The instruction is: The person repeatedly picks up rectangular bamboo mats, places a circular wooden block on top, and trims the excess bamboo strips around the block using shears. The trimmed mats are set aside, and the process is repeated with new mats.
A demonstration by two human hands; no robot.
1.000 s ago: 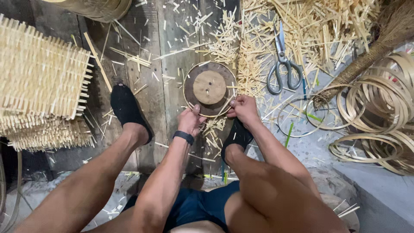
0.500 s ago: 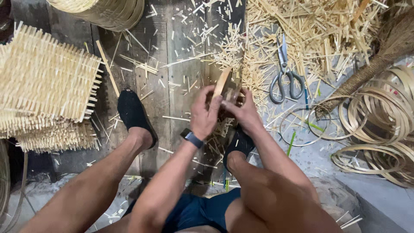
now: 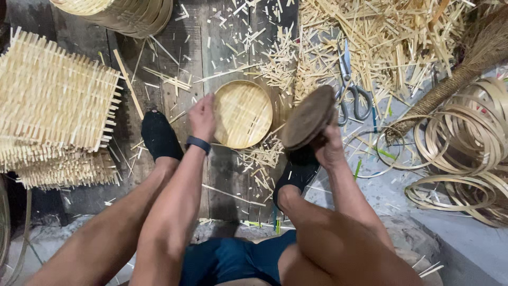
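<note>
Head view: a seated person worked a small round woven bamboo tray point(image 3: 243, 114) on a plank floor point(image 3: 225, 175).
The left hand point(image 3: 202, 117) gripped the tray's left rim; the right hand point(image 3: 328, 148) clutched a tilted dark round mould point(image 3: 308, 117). The mould might slip onto the scissors point(image 3: 350, 87) just beside it. Bamboo offcuts point(image 3: 381, 37) crowded the far edge; bare planks lay between the feet.

A round woven bamboo tray point(image 3: 243, 113), pale and shallow, is held tilted on edge over the plank floor. A dark round wooden disc point(image 3: 308, 117) is gripped, tilted, just beside it.
</note>
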